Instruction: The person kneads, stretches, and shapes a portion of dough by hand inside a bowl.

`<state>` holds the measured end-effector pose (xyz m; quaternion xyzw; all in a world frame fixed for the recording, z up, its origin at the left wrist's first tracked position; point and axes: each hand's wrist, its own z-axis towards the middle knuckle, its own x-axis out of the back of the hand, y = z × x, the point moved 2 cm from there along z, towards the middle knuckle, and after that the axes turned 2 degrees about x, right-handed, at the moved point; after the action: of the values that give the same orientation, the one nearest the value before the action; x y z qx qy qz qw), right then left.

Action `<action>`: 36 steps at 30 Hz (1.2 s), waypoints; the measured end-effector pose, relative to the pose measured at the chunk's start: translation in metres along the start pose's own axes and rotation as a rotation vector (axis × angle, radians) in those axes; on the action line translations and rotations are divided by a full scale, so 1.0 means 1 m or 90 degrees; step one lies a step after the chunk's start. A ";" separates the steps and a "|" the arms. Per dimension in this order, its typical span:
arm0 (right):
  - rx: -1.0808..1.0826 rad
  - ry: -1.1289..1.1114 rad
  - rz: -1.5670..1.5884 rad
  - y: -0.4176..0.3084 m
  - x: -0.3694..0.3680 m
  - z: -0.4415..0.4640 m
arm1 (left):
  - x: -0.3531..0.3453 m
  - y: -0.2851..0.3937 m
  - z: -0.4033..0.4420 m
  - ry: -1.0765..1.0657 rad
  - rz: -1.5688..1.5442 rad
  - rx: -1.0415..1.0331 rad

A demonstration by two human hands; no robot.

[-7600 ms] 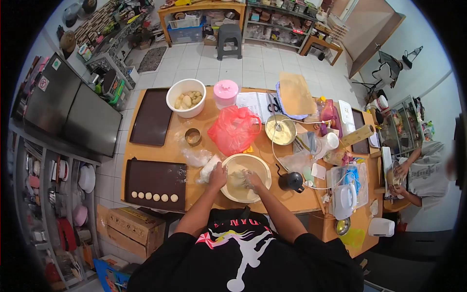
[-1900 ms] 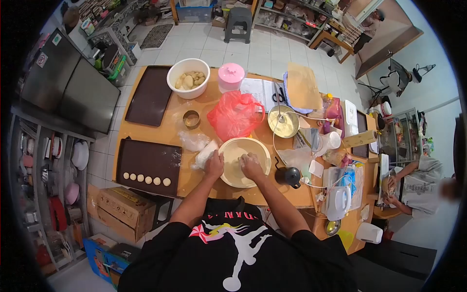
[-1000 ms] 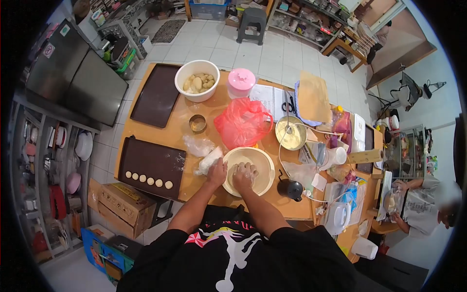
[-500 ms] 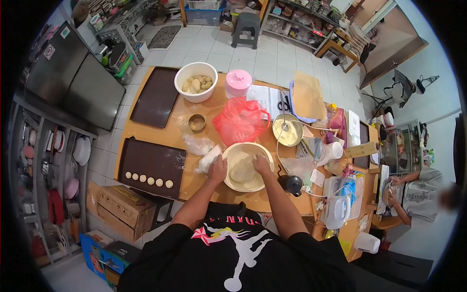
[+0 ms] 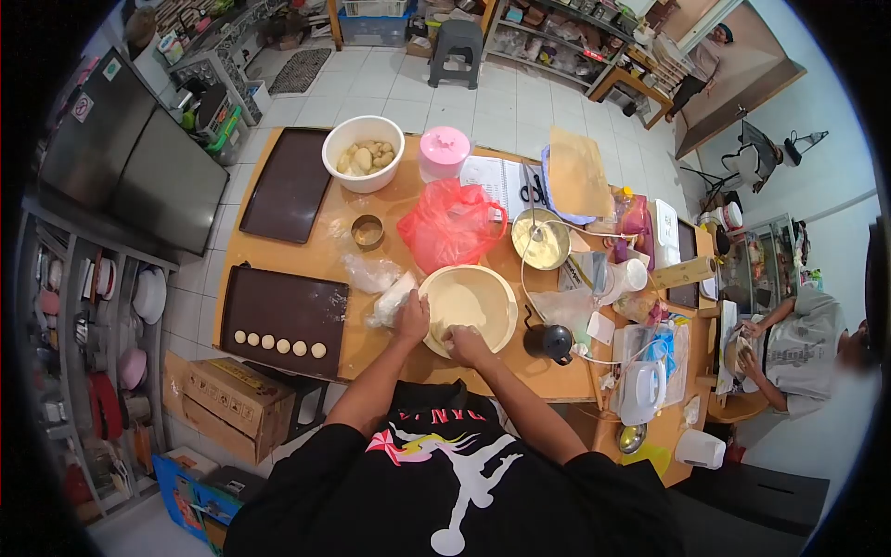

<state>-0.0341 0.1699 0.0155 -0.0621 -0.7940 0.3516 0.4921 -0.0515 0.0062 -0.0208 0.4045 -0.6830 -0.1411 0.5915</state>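
Observation:
A cream basin (image 5: 502,320) stands at the table's front edge, pale and floury inside. My left hand (image 5: 411,317) is closed on its left rim. My right hand (image 5: 467,345) is a curled fist inside the near side of the basin, pressed on pale dough (image 5: 443,328), most of which the hand hides. Beside my left hand lies a crumpled clear plastic bag (image 5: 393,299) with something white in it. A red plastic bag (image 5: 451,226) sits just behind the basin. To the left, several small round dough balls (image 5: 283,345) line the front of a dark tray (image 5: 288,304).
Behind are a white tub (image 5: 344,139) of pale lumps, a pink-lidded container (image 5: 444,148), a metal ring (image 5: 368,232) and another dark tray (image 5: 286,186). Rightward stand a bowl of creamy mix (image 5: 540,239) and a dark grinder (image 5: 555,343). Another person (image 5: 806,343) works at far right.
My right hand has moved from the basin's right side to its near left, close to my left hand. The dough lump is now mostly covered. Another person appears in the doorway.

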 end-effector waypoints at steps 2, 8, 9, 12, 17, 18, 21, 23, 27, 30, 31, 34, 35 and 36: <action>-0.009 -0.043 -0.015 0.002 -0.007 0.002 | 0.001 0.001 0.000 0.003 -0.011 -0.010; -0.151 -0.012 -0.141 -0.008 -0.017 0.026 | 0.001 -0.001 0.002 -0.005 -0.004 -0.031; -0.163 -0.006 -0.130 -0.006 -0.019 0.030 | 0.001 -0.002 0.001 -0.009 0.001 -0.029; -0.204 0.024 -0.100 0.003 -0.024 0.044 | 0.003 0.000 0.000 -0.007 -0.003 -0.038; -0.325 0.095 0.044 0.016 -0.018 0.061 | 0.002 -0.002 -0.002 0.002 0.010 -0.040; -0.372 0.084 0.105 0.020 -0.017 0.065 | 0.001 -0.003 0.000 -0.001 0.008 -0.045; -0.487 0.067 0.414 0.047 -0.036 0.073 | 0.007 0.000 -0.001 -0.022 0.002 -0.051; -0.504 0.095 0.787 0.059 -0.045 0.073 | 0.012 0.003 -0.002 -0.013 -0.010 -0.054; -0.398 0.062 1.047 0.044 -0.021 0.048 | 0.011 0.003 -0.003 -0.024 -0.015 -0.060; -0.328 0.014 0.848 -0.004 0.035 0.018 | 0.008 0.000 0.000 -0.059 -0.016 -0.031; -0.326 -0.003 0.743 -0.009 0.052 0.010 | 0.003 -0.004 -0.001 -0.037 -0.012 -0.046; -0.304 0.024 0.542 0.006 0.062 0.016 | 0.000 -0.010 0.006 0.021 -0.010 -0.078; -0.290 0.054 0.500 0.025 0.051 0.024 | 0.003 -0.007 0.004 0.022 -0.016 -0.076; -0.281 0.081 0.456 0.052 0.034 0.030 | 0.004 -0.004 -0.002 0.018 -0.024 -0.071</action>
<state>-0.0892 0.2084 0.0001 -0.4594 -0.7466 0.3177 0.3615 -0.0477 0.0017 -0.0198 0.3855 -0.6581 -0.1843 0.6200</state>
